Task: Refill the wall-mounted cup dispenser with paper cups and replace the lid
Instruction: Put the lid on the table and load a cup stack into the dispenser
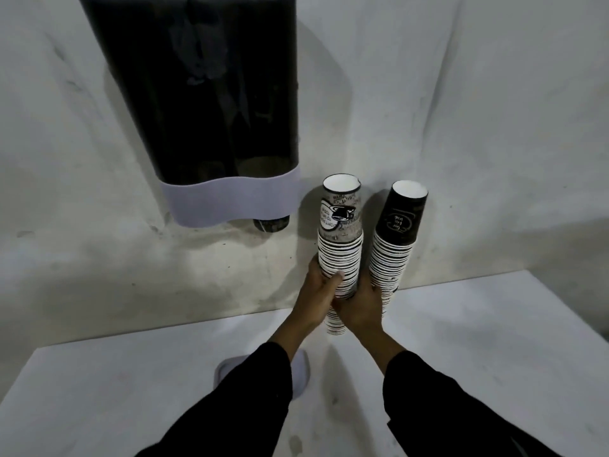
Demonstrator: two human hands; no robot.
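A dark, see-through cup dispenser [197, 94] with a pale lavender base band [230, 199] hangs on the wall at upper left; one dark cup bottom [272, 223] pokes out below it. Two upside-down stacks of paper cups stand on the white table. My left hand [321, 288] and my right hand [359, 308] both grip the patterned left stack [341, 252] near its lower half. The black-topped right stack [393, 245] stands beside it, touching my right hand's back. The pale lavender lid [301, 371] lies on the table, partly hidden by my left sleeve.
The white table [478, 341] butts against a scuffed white wall [461, 127]. Its right edge runs off at the far right. My black sleeves cross the table's near part.
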